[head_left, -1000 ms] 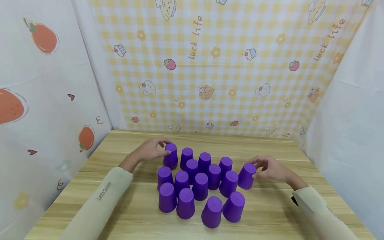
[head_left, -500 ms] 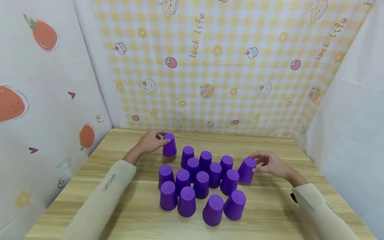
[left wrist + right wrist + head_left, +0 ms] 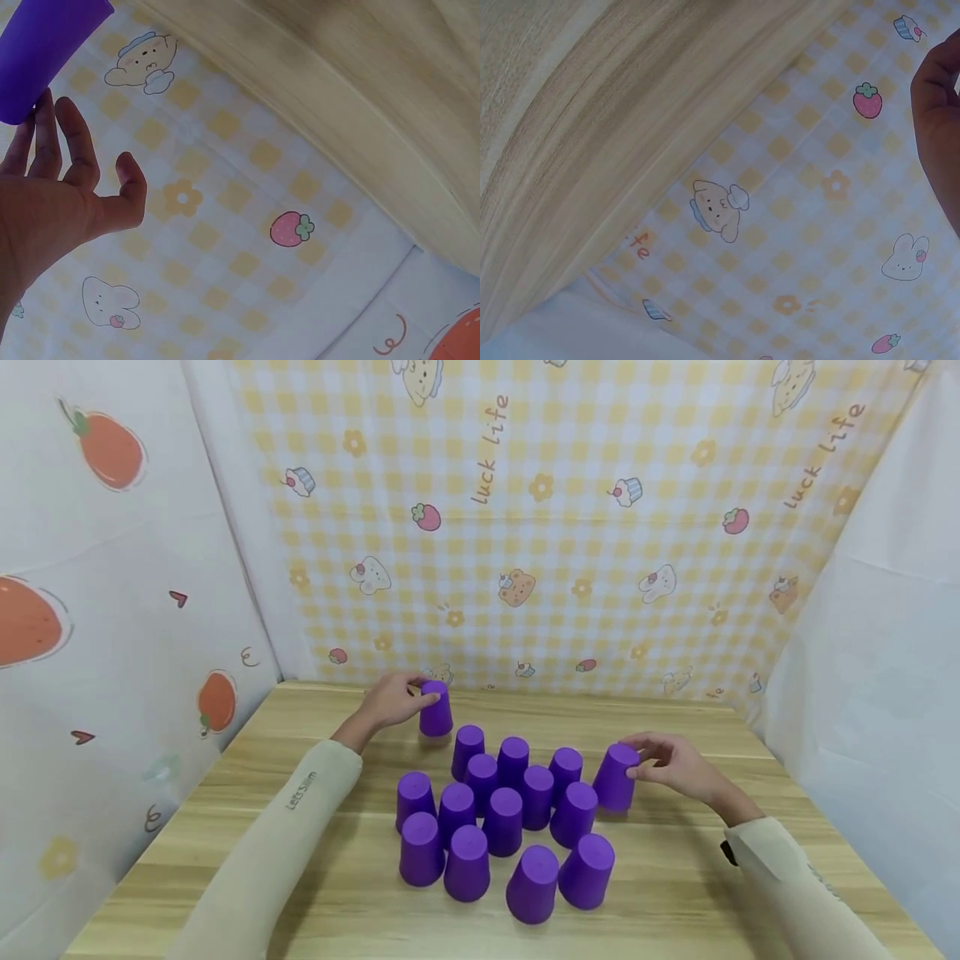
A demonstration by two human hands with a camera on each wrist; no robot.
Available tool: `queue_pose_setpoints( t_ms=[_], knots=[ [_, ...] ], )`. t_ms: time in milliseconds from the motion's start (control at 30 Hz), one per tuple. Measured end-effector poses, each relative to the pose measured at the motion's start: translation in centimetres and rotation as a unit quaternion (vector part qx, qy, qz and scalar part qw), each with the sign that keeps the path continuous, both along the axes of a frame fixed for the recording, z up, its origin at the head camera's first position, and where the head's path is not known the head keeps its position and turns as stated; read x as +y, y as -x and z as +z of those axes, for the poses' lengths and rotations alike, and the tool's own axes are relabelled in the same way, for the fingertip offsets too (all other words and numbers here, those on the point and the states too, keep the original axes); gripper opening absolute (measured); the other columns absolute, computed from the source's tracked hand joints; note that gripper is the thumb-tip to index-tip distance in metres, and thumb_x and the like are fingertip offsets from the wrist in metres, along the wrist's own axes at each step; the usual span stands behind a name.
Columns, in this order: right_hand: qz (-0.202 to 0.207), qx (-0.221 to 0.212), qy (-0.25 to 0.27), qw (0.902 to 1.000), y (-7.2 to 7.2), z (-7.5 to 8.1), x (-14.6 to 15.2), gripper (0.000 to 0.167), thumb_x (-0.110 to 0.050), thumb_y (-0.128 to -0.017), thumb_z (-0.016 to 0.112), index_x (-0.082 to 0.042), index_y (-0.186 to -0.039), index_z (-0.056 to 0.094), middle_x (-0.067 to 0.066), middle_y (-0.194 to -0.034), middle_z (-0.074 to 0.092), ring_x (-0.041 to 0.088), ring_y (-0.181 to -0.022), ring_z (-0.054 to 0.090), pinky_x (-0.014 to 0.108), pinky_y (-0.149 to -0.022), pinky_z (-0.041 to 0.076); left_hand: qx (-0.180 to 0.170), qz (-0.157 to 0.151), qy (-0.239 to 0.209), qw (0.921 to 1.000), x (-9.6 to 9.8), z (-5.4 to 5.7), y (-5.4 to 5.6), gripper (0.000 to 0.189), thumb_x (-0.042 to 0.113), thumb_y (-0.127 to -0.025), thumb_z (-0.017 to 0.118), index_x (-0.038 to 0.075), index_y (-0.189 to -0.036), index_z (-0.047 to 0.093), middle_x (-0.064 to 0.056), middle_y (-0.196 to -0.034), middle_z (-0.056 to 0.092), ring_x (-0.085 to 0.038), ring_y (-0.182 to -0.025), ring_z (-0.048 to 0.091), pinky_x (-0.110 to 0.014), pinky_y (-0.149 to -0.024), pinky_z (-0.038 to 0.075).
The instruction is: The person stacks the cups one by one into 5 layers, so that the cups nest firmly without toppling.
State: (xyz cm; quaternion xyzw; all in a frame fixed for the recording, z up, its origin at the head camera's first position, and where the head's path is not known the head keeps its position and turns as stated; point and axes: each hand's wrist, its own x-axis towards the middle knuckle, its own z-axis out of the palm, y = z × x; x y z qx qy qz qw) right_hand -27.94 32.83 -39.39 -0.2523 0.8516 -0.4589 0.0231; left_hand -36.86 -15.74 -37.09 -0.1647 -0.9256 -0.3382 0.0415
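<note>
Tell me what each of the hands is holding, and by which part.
The left hand pinches a purple cup near its top; the right hand pinches another purple cup, also near the top.

You're in a makeshift booth: yellow gingham cartoon cloth behind your wood-grain table, white sheets at both sides.
</note>
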Motion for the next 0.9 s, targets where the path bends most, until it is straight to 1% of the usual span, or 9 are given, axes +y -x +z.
queue_pose_setpoints(
  t_ms=[133, 300, 467, 633, 700, 900],
  knots=[
    [-0.015, 0.007, 0.014, 0.9998, 0.0, 0.1, -0.3, 0.041, -0.007, -0.089, 0.073, 0.002, -0.128, 0.061, 0.003, -0.105, 0.071, 0.021, -0.092, 0.067, 0.031, -0.069, 0.055, -0.01, 0.002, -0.013, 0.9999, 0.4, 0.2, 0.4, 0.052, 0.041, -0.094, 0.064, 0.007, -0.133, 0.06, -0.015, -0.128, 0.063, -0.034, -0.112, 0.061, -0.046, -0.089, 0.053],
    [-0.045, 0.018, 0.01, 0.9988, 0.0, 0.2, -0.7, 0.042, -0.01, -0.089, 0.074, 0.001, -0.128, 0.061, 0.003, -0.104, 0.07, 0.017, -0.091, 0.066, 0.03, -0.072, 0.054, -0.018, 0.001, -0.02, 0.9996, 0.7, -0.3, 1.1, 0.053, 0.04, -0.094, 0.066, 0.004, -0.133, 0.059, -0.017, -0.128, 0.062, -0.036, -0.117, 0.058, -0.05, -0.096, 0.049],
    [-0.073, 0.023, 0.004, 0.997, 0.3, 0.6, -1.4, 0.044, -0.015, -0.089, 0.075, -0.003, -0.129, 0.062, 0.008, -0.106, 0.07, 0.018, -0.092, 0.065, 0.03, -0.073, 0.052, -0.021, 0.004, -0.029, 0.9993, 0.7, -0.6, 1.3, 0.052, 0.036, -0.094, 0.067, 0.003, -0.133, 0.059, -0.019, -0.129, 0.062, -0.038, -0.12, 0.056, -0.054, -0.102, 0.043],
    [-0.088, 0.028, -0.001, 0.9958, 0.8, 1.0, -2.2, 0.044, -0.017, -0.089, 0.076, -0.004, -0.129, 0.062, 0.011, -0.112, 0.069, 0.017, -0.093, 0.065, 0.031, -0.072, 0.052, -0.022, 0.016, -0.023, 0.9994, 0.9, -0.9, 1.7, 0.052, 0.039, -0.092, 0.067, 0.006, -0.132, 0.061, -0.017, -0.13, 0.062, -0.037, -0.123, 0.055, -0.064, -0.106, 0.032],
    [-0.091, 0.028, -0.003, 0.9955, 1.0, 1.2, -2.6, 0.044, -0.019, -0.089, 0.076, -0.005, -0.129, 0.063, 0.012, -0.114, 0.068, 0.018, -0.094, 0.065, 0.032, -0.07, 0.052, -0.023, 0.02, -0.02, 0.9993, 0.9, -1.1, 1.8, 0.052, 0.04, -0.092, 0.067, 0.007, -0.132, 0.061, -0.016, -0.131, 0.061, -0.038, -0.123, 0.054, -0.067, -0.106, 0.028],
    [-0.101, 0.017, -0.003, 0.9947, 2.1, 1.8, -3.9, 0.049, -0.026, -0.089, 0.076, -0.008, -0.131, 0.062, 0.014, -0.119, 0.066, 0.026, -0.099, 0.063, 0.035, -0.071, 0.052, -0.027, 0.027, -0.02, 0.999, 1.2, -1.3, 2.2, 0.053, 0.041, -0.094, 0.065, 0.008, -0.134, 0.059, -0.016, -0.132, 0.06, -0.039, -0.123, 0.054, -0.073, -0.105, 0.022]
  ],
)
